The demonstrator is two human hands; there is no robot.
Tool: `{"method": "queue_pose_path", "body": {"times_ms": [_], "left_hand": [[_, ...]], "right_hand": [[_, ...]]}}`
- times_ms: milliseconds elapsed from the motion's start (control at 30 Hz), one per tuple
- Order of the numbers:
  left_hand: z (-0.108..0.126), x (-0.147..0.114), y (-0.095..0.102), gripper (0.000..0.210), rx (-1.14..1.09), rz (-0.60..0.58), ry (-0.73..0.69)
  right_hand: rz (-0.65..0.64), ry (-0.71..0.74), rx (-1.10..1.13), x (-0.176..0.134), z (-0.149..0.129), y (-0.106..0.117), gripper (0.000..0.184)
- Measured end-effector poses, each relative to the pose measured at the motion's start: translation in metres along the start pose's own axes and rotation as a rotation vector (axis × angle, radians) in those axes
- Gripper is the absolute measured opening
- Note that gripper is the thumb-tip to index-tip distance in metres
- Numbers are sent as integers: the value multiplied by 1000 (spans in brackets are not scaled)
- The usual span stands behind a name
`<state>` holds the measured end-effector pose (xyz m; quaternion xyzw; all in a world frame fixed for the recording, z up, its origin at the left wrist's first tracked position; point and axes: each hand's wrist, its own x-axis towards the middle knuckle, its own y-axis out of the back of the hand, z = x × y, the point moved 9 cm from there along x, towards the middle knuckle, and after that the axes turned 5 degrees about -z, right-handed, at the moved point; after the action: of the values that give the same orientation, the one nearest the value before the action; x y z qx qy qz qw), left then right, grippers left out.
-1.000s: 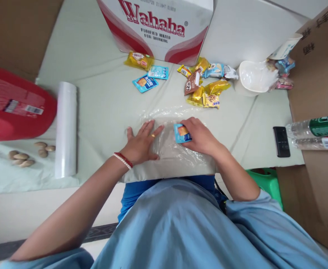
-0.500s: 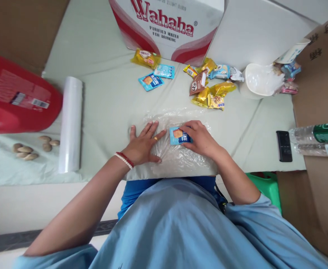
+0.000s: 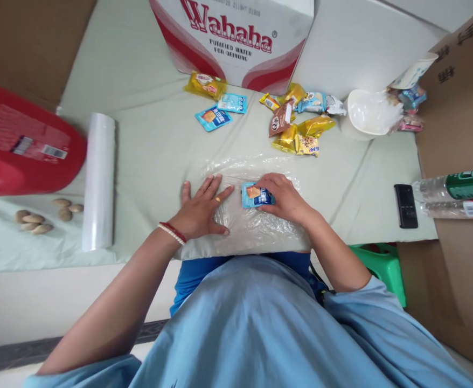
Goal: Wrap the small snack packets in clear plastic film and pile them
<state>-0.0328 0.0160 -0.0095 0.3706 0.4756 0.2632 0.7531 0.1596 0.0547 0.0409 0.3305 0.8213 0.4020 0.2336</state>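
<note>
A clear plastic bag (image 3: 256, 229) lies flat and crinkled at the table's front edge. My left hand (image 3: 202, 211) rests on its left part with the fingers spread. Over the middle of the bag, my right hand (image 3: 283, 199) has its fingers closed around the right end of a small blue snack packet (image 3: 250, 195). The packet's left half shows, with a picture of orange-brown food on it; the rest is under my fingers. Farther back lie two similar blue packets, one darker (image 3: 213, 118) and one lighter (image 3: 233, 102), partly overlapping.
Yellow, brown and blue wrapped snacks (image 3: 305, 126) are piled behind my right hand, near a white tub (image 3: 366, 116). A Wahaha carton (image 3: 236, 46) stands at the back. Left are a plastic roll (image 3: 99, 183), a red jug (image 3: 26, 140) and several nuts (image 3: 32, 221); right, a black phone-like object (image 3: 406, 206) and bottles (image 3: 458, 186).
The view has shifted slightly, so most things appear a little farther left. My left hand stays spread on the bag, and my right hand keeps hold of the blue packet in nearly the same place.
</note>
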Motion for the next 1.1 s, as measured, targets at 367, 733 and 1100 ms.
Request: {"method": "queue_pose_path", "body": {"times_ms": [367, 733, 1100], "left_hand": [[2, 2, 2, 121, 0, -43, 23], [9, -37, 1, 84, -58, 331, -179], [16, -69, -27, 79, -194, 347, -440]], "right_hand": [[-84, 92, -125, 2, -10, -12, 62], [49, 173, 93, -60, -6, 25, 64], [230, 127, 183, -131, 2, -9, 20]]}}
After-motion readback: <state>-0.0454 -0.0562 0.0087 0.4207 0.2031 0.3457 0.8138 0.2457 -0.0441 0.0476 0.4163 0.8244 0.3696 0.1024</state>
